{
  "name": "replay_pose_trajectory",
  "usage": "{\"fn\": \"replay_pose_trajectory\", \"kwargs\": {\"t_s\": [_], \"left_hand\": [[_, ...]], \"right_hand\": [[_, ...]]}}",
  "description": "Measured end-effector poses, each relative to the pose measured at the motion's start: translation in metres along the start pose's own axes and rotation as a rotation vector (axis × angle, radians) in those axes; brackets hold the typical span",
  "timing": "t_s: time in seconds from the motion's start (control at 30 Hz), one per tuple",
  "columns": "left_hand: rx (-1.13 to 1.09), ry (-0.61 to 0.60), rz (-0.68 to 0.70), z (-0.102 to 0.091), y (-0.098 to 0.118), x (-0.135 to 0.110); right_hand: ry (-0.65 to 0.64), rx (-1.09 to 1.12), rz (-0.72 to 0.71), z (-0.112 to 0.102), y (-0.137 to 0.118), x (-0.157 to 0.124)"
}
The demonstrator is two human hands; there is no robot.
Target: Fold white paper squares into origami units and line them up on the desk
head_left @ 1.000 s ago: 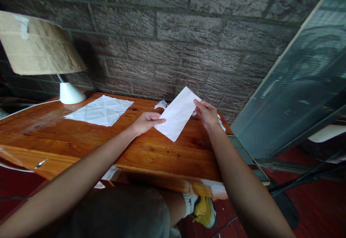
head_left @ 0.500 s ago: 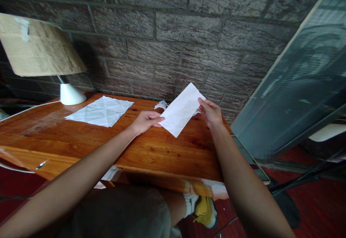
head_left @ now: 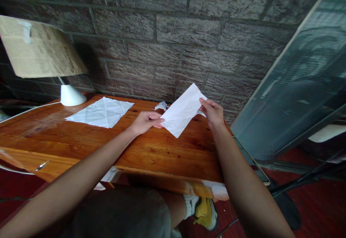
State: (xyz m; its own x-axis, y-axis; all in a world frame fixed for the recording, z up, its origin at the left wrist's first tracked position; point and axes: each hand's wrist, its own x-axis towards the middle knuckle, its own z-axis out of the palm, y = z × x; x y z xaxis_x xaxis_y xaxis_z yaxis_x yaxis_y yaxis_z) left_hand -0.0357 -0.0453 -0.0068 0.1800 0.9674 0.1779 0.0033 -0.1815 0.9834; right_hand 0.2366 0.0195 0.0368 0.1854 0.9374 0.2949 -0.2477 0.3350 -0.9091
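A white rectangular sheet of paper (head_left: 181,111) is stretched at a slant between my two hands, above the wooden table. My left hand (head_left: 146,121) pinches its lower left corner between thumb and fingers. On the upper right edge, my right hand (head_left: 213,111) grips it the same way. Behind the sheet lies a small crumpled or folded bit of white paper (head_left: 161,106), partly hidden. To the left, a creased, squarish white paper (head_left: 104,111) lies flat on the table.
A lamp (head_left: 72,94) with a brown paper shade stands at the table's (head_left: 159,160) back left, its white cord running left. A stone-block wall (head_left: 151,61) rises behind the table. At the right is a bluish-grey ribbed panel (head_left: 292,86).
The paper and my right hand have shifted slightly to the right. Both hands keep their hold, and the other things stay put.
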Motion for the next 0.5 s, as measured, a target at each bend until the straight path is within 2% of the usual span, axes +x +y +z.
{"fn": "replay_pose_trajectory", "kwargs": {"t_s": [0.1,0.2,0.33,0.43,0.5], "left_hand": [[0.062,-0.050,-0.017,-0.001,-0.003,0.001],[0.050,-0.112,-0.009,0.001,-0.003,0.001],[-0.045,-0.011,0.097,0.006,0.000,0.001],[-0.008,0.000,0.068,0.010,0.002,0.000],[-0.003,0.057,0.043,0.013,0.002,0.000]], "right_hand": [[-0.001,-0.046,-0.022,0.000,0.001,-0.001],[-0.068,-0.083,-0.004,0.005,0.001,-0.008],[-0.224,-0.068,0.093,0.021,0.000,-0.024],[-0.301,-0.066,0.141,0.036,0.001,-0.036],[-0.334,-0.062,0.162,0.044,0.002,-0.044]]}}
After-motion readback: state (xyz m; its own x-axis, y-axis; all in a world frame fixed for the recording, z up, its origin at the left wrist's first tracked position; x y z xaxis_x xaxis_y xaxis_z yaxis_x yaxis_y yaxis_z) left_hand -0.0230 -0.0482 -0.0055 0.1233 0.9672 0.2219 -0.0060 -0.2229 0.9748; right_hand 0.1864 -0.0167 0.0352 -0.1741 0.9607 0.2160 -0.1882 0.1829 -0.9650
